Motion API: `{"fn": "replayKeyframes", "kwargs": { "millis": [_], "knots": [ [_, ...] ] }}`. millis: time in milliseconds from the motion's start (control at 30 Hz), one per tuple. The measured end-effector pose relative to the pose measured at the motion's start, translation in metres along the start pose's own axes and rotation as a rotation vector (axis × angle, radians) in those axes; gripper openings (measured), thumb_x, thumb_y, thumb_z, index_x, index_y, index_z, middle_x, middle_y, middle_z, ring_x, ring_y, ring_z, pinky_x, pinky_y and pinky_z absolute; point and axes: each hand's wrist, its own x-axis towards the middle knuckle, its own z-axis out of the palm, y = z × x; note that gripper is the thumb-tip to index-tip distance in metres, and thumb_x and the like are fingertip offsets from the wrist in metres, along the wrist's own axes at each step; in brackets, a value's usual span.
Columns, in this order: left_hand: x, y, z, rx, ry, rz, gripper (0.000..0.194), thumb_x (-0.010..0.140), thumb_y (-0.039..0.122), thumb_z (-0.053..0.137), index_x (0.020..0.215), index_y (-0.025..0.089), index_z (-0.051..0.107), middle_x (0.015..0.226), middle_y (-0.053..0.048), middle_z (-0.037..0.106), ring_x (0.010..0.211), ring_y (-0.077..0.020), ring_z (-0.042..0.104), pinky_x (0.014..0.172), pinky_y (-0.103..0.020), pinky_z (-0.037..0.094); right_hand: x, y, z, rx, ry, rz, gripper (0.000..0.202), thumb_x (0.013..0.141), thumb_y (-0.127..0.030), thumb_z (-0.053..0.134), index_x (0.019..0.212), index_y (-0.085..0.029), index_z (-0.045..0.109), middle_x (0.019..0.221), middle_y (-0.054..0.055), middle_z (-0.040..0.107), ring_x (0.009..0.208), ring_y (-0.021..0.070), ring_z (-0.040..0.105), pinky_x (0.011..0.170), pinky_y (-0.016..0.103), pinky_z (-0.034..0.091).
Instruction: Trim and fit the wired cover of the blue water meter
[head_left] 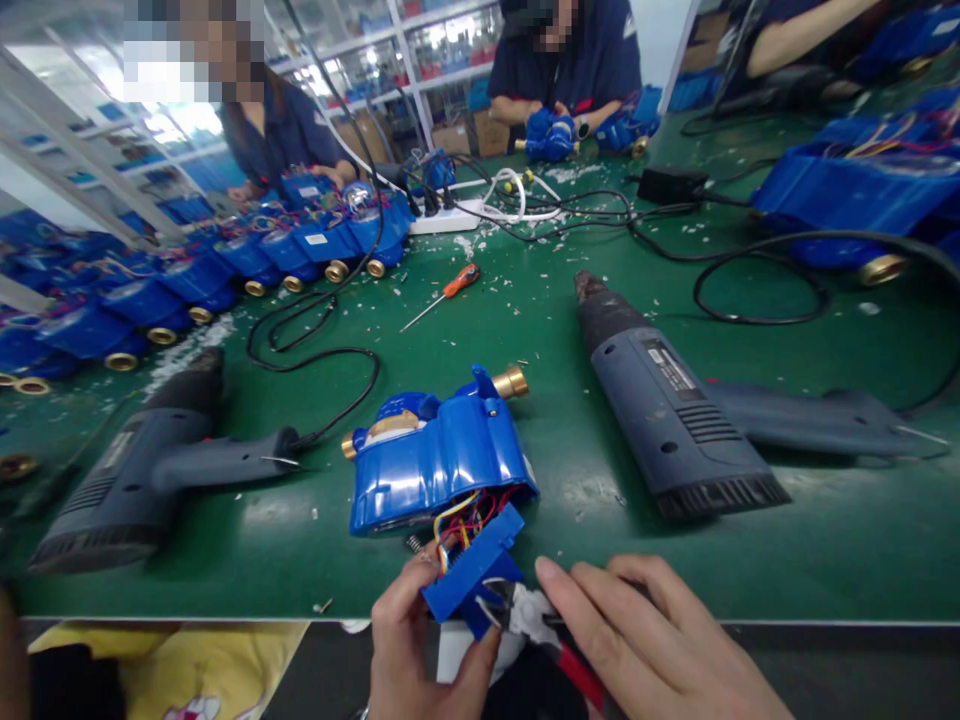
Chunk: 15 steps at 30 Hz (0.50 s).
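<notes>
Near the front edge of the table, my left hand (420, 640) grips a blue plastic cover (474, 568) between thumb and fingers. Red, yellow and white wires run from behind this cover into a blue meter housing (442, 455), which lies on its side with brass threaded ends. My right hand (652, 640) is closed on red-handled cutting pliers (574, 672), its fingers extended along them. The plier jaws are at the cover's lower edge, near my left thumb. Whitish material wraps the area around the plier joint. The palm side of my right hand is hidden.
Heat guns lie to the left (150, 460) and right (667, 400). An orange screwdriver (457, 285) rests beyond the meter. Farther back are a power strip (450, 217), loose cables and a row of blue meters (180, 285). Co-workers (566, 70) sit across the table.
</notes>
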Motion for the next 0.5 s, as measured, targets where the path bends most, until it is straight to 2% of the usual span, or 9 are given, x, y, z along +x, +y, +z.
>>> {"fn": "replayKeyframes", "kwargs": {
  "millis": [133,233,367,433,500],
  "knots": [
    [0.003,0.001,-0.002,0.028,-0.016,0.033,0.046,0.079,0.031,0.078,0.116,0.029,0.051,0.119,-0.003,0.061,0.110,-0.0192,0.066,0.097,-0.030,0.054,0.006,-0.002,-0.003,-0.109,0.030,0.022,0.054,0.082,-0.013,0.044,0.134,-0.014,0.057,0.111,0.007,0.073,0.082,0.0238,0.067,0.067,0.034,0.062],
    [0.002,0.002,-0.002,0.060,-0.021,0.045,0.047,0.080,0.032,0.079,0.117,0.029,0.051,0.118,-0.004,0.062,0.108,-0.0206,0.067,0.095,-0.032,0.055,0.015,-0.003,-0.010,-0.168,0.059,0.008,0.050,0.079,-0.012,0.041,0.124,-0.016,0.063,0.101,0.008,0.074,0.078,0.0241,0.069,0.061,0.033,0.061],
    [0.000,-0.001,-0.003,0.074,-0.005,0.062,0.048,0.079,0.031,0.081,0.117,0.027,0.052,0.118,-0.007,0.064,0.108,-0.0264,0.068,0.092,-0.039,0.059,0.024,-0.003,-0.017,-0.215,0.092,-0.013,0.045,0.081,-0.013,0.037,0.114,-0.016,0.067,0.091,0.008,0.075,0.068,0.0233,0.069,0.053,0.033,0.059],
    [0.001,-0.005,-0.004,0.054,0.008,0.092,0.048,0.078,0.029,0.082,0.117,0.027,0.055,0.118,-0.006,0.065,0.107,-0.0253,0.069,0.092,-0.037,0.059,0.026,-0.004,-0.017,-0.227,0.071,-0.041,0.044,0.084,-0.012,0.034,0.115,-0.015,0.066,0.087,0.007,0.074,0.067,0.0225,0.068,0.051,0.032,0.057],
    [0.004,-0.011,-0.008,0.042,-0.011,0.180,0.050,0.076,0.025,0.083,0.119,0.026,0.056,0.117,-0.005,0.067,0.105,-0.0226,0.071,0.091,-0.031,0.060,0.025,-0.005,-0.018,-0.232,0.035,-0.065,0.044,0.088,-0.011,0.032,0.119,-0.013,0.063,0.084,0.006,0.072,0.066,0.0212,0.068,0.051,0.031,0.056]
  ]
}}
